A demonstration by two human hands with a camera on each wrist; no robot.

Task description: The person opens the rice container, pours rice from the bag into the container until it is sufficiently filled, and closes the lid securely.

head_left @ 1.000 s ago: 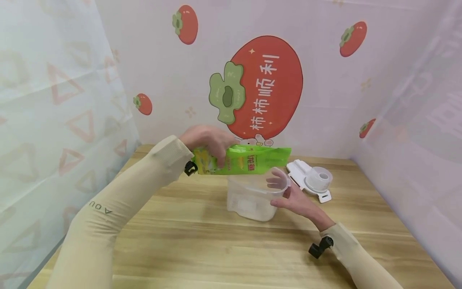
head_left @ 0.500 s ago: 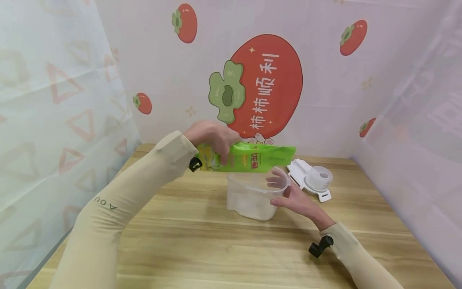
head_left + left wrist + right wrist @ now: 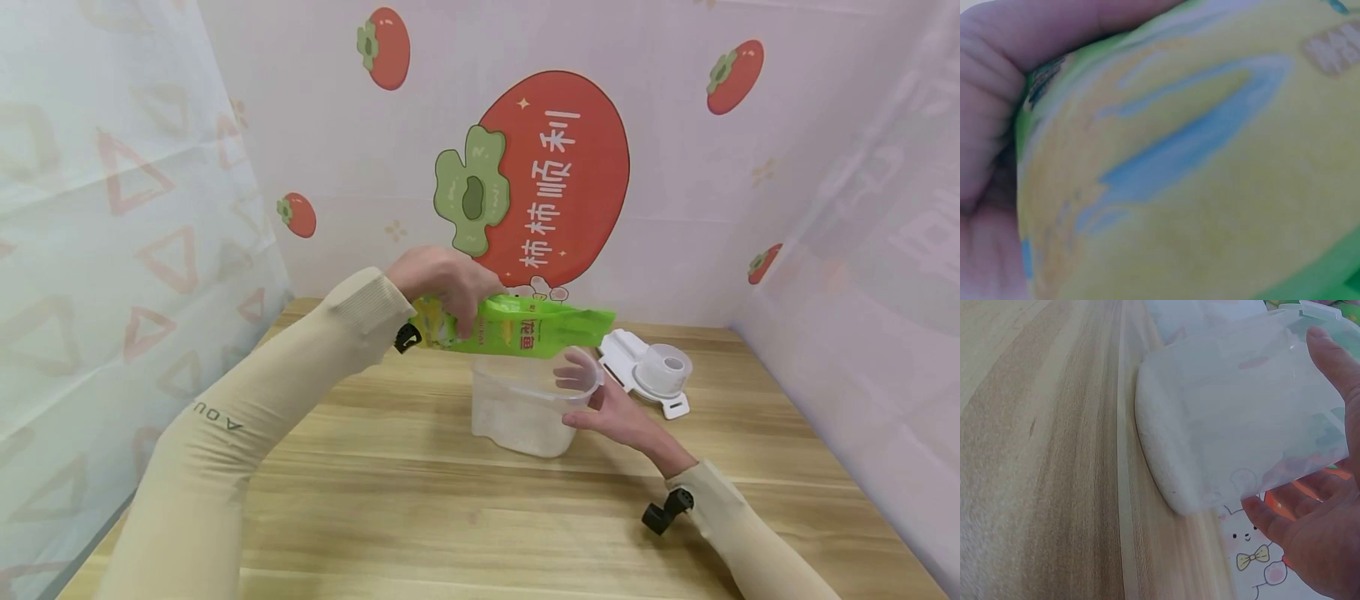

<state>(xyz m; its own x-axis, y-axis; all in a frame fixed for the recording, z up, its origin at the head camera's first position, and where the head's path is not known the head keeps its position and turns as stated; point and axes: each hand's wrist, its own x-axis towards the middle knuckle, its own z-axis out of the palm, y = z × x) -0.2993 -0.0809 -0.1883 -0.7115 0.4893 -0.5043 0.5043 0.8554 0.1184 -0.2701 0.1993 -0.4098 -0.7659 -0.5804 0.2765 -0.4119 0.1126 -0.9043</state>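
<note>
My left hand [image 3: 453, 287] grips a green plastic bag [image 3: 517, 329] with yellow parts and red lettering. The bag lies almost level above a clear plastic container [image 3: 517, 417], its free end over the opening and dipping slightly to the right. Close up, the left wrist view shows the printed yellow side of the bag [image 3: 1210, 187] against the fingers. My right hand [image 3: 611, 412] holds the container's right side, thumb in front and fingers behind. A white, fine-grained layer [image 3: 1163, 437] covers the container's bottom. The bag's mouth cannot be seen clearly.
A white lid [image 3: 626, 358] with a clear round cup [image 3: 663, 371] on it lies behind and right of the container. The wooden tabletop [image 3: 420, 517] runs up to printed cloth walls [image 3: 337, 150] at the back and sides.
The bag has shifted slightly right and up, and its free end now dips more. White contents now show in the container's lower part. My right hand has stayed in place.
</note>
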